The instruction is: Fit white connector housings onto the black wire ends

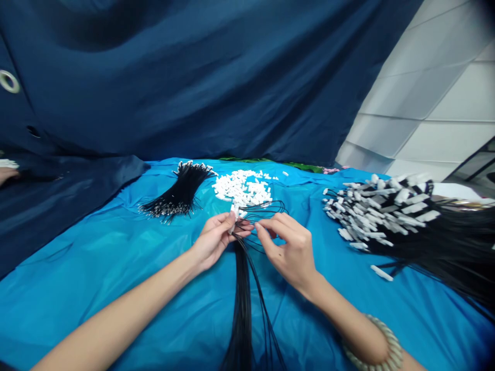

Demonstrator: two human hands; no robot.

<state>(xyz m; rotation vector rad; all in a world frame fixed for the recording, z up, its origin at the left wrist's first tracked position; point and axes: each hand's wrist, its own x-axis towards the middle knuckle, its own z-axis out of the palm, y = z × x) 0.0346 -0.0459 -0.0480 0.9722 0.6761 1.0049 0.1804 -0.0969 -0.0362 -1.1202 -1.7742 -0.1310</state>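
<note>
Your left hand [212,241] pinches a small white plastic connector housing [234,211] between thumb and fingertips, closed firmly on it, at the centre of the bright blue plastic sheet [116,268] that covers the work surface. Your right hand [288,247] is closed on one thin black wire [253,226], thumb and forefinger nipping it just beside the housing; the wire loops away on the far side and comes back into the long bundle of black wires [242,299] that runs toward you between your forearms. Hold the housing steady and square to the wire end, and grip the wire close to its tip so that it does not buckle as you press it in. Whether the tip is already seated cannot be told, since your fingertips hide the joint. Keep the loose loop clear of your fingers to avoid a snag. Spare housings lie in the heap of small white plastic pieces [243,188] on the far side of your hands; the fanned bunch of black wires with bare metal tips [178,195] lies to the far left; the large pile of black wires fitted with white connectors [386,211] lies to the right. A pale beaded bracelet [389,350] sits on your right wrist; keep it off the bundle.
</note>
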